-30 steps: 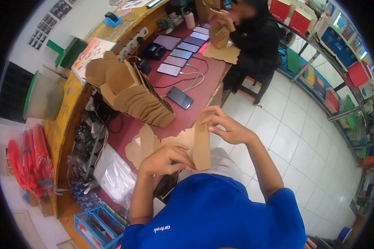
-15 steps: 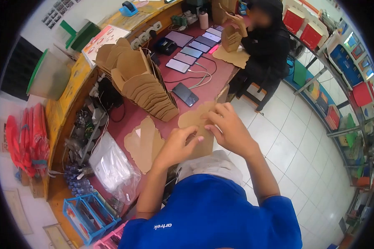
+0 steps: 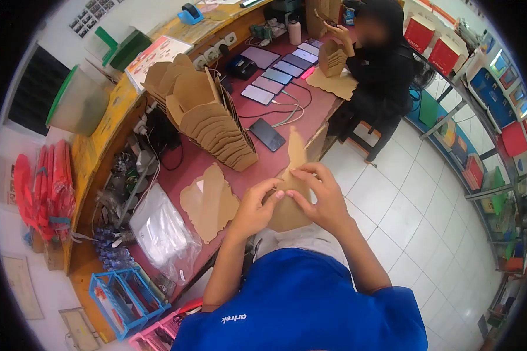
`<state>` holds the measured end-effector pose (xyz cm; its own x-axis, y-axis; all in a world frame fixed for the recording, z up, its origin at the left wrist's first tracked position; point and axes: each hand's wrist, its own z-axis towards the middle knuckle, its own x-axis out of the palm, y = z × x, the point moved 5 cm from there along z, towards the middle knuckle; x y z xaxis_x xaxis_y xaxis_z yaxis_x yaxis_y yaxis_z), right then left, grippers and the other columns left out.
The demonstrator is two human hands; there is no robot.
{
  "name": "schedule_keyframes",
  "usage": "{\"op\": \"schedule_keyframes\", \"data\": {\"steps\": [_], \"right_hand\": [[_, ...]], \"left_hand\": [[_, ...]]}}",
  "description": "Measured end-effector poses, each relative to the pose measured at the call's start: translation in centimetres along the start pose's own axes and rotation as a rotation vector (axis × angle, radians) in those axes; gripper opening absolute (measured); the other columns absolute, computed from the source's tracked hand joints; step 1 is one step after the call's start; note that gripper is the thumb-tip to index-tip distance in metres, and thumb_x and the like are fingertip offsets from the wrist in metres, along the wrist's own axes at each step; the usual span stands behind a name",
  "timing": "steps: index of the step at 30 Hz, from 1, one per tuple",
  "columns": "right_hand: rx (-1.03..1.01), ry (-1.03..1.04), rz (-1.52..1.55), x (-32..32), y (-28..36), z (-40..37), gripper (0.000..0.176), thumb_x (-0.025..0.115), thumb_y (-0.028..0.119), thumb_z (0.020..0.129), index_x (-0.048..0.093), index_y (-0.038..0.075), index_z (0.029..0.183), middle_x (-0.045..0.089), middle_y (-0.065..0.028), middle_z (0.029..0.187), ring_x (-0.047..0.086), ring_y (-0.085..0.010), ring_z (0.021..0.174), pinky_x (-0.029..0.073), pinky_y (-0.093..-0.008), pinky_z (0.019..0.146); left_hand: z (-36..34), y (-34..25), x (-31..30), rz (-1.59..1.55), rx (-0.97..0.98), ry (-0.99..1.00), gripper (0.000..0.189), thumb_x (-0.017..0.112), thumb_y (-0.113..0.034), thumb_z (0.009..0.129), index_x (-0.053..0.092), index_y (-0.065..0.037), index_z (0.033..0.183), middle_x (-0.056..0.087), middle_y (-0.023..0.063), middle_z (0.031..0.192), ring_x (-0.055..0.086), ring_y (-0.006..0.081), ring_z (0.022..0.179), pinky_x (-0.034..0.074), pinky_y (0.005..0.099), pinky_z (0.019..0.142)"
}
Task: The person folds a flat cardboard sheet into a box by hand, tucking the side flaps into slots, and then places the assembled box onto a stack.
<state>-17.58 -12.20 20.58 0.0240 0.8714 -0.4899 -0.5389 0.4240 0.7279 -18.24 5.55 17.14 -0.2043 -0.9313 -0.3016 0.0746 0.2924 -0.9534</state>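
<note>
Kraft box blank (image 3: 296, 153) is held upright at the surface (image 3: 264, 175) edge, long axis pointing away, pinched low between the fingers of left hand (image 3: 253, 212) and right hand (image 3: 323, 203) equally.

cardboard blank (image 3: 291, 202): plain brown | tabletop (image 3: 272, 167): maroon | shirt (image 3: 298, 304): blue | floor (image 3: 416, 199): white tiles | crate (image 3: 108, 292): blue

Row of phones (image 3: 278, 73), stacked cardboard boxes (image 3: 208, 120), plastic bag (image 3: 161, 231), seated person in black (image 3: 386, 70)

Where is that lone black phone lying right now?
In the head view the black phone lies on the red table, right of the stacked cardboard boxes, beyond the held cardboard piece.
</note>
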Motion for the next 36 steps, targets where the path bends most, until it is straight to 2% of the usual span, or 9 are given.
{"op": "schedule_keyframes", "data": {"steps": [4,6,10,15,19,21,31,33,36], "right_hand": [[-0.072,0.036,-0.054,0.5,0.0,-0.4,0.033,0.078,0.011,0.084,0.068,0.003,0.114,0.065,-0.0123,0.111,0.061,-0.0323,0.105,0.051,-0.0399,0.090],[-0.084,0.023,-0.006,0.8,-0.3,-0.6,0.028,0.076,0.009,0.085,0.068,0.002,0.111,0.066,-0.0118,0.107,0.061,-0.0332,0.100,0.050,-0.0395,0.088],[-0.022,-0.009,0.023,1.8,-0.8,-1.2,0.024,0.075,0.008,0.086,0.069,0.001,0.109,0.066,-0.0130,0.107,0.063,-0.0323,0.096,0.050,-0.0385,0.088],[0.057,-0.053,0.217,2.2,-1.0,-1.3,0.021,0.075,0.005,0.086,0.071,-0.001,0.105,0.067,-0.0144,0.099,0.064,-0.0303,0.092,0.050,-0.0362,0.082],[-0.024,-0.091,0.124,2.5,-1.1,-1.2,0.020,0.074,0.004,0.086,0.071,0.000,0.105,0.067,-0.0135,0.095,0.064,-0.0306,0.091,0.050,-0.0362,0.080],[-0.005,-0.148,0.128,2.8,-1.1,-1.2,0.015,0.074,0.004,0.086,0.071,0.000,0.099,0.067,-0.0134,0.094,0.063,-0.0302,0.089,0.050,-0.0369,0.079],[0.051,-0.195,0.154,2.6,-1.6,-1.7,0.007,0.072,0.002,0.085,0.068,0.001,0.090,0.063,-0.0138,0.087,0.059,-0.0336,0.081,0.047,-0.0409,0.072],[0.053,-0.125,0.133,2.6,-1.6,-1.7,0.007,0.072,0.002,0.085,0.067,0.001,0.089,0.062,-0.0140,0.085,0.059,-0.0343,0.081,0.047,-0.0409,0.072],[0.026,-0.100,0.132,2.3,-1.5,-1.4,0.006,0.074,0.000,0.084,0.069,-0.001,0.088,0.060,-0.0124,0.077,0.059,-0.0268,0.072,0.045,-0.0352,0.064]], "left_hand": [[-0.3,-0.9,0.3,0.027,0.087,-0.045,0.019,0.061,-0.007,0.095,0.065,0.004,0.111,0.068,0.0180,0.092,0.065,0.0276,0.082,0.050,0.0366,0.076],[-0.5,-2.0,0.1,0.153,0.119,-0.057,0.013,0.060,-0.004,0.096,0.066,0.003,0.106,0.067,0.0100,0.093,0.061,0.0179,0.084,0.048,0.0307,0.076],[-0.7,-3.2,0.0,0.185,0.063,-0.092,0.013,0.061,-0.003,0.094,0.067,0.003,0.104,0.067,0.0146,0.093,0.064,0.0241,0.084,0.049,0.0335,0.076],[-0.8,-4.4,0.0,0.315,0.225,-0.089,0.013,0.061,-0.003,0.093,0.067,0.003,0.103,0.068,0.0175,0.091,0.066,0.0297,0.081,0.050,0.0364,0.075],[-0.7,-4.0,0.2,0.275,0.172,-0.133,0.011,0.061,-0.003,0.094,0.067,0.003,0.101,0.069,0.0164,0.090,0.067,0.0275,0.080,0.050,0.0355,0.074],[-0.8,-3.3,0.1,0.229,0.104,-0.150,0.012,0.061,-0.004,0.093,0.064,-0.001,0.105,0.071,0.0208,0.092,0.069,0.0403,0.088,0.052,0.0420,0.076],[-0.5,-3.9,-0.2,0.222,0.054,-0.273,0.020,0.071,-0.009,0.090,0.064,-0.003,0.107,0.073,0.0164,0.091,0.071,0.0362,0.090,0.053,0.0434,0.080],[-1.0,-5.4,-0.6,0.617,0.347,-0.395,0.018,0.077,-0.008,0.083,0.070,-0.003,0.098,0.070,0.0099,0.088,0.063,0.0301,0.090,0.050,0.0396,0.084],[-0.5,-4.7,-0.5,0.581,0.351,-0.326,0.010,0.075,-0.010,0.083,0.073,-0.007,0.092,0.069,0.0071,0.085,0.061,0.0290,0.091,0.046,0.0409,0.088]]}}
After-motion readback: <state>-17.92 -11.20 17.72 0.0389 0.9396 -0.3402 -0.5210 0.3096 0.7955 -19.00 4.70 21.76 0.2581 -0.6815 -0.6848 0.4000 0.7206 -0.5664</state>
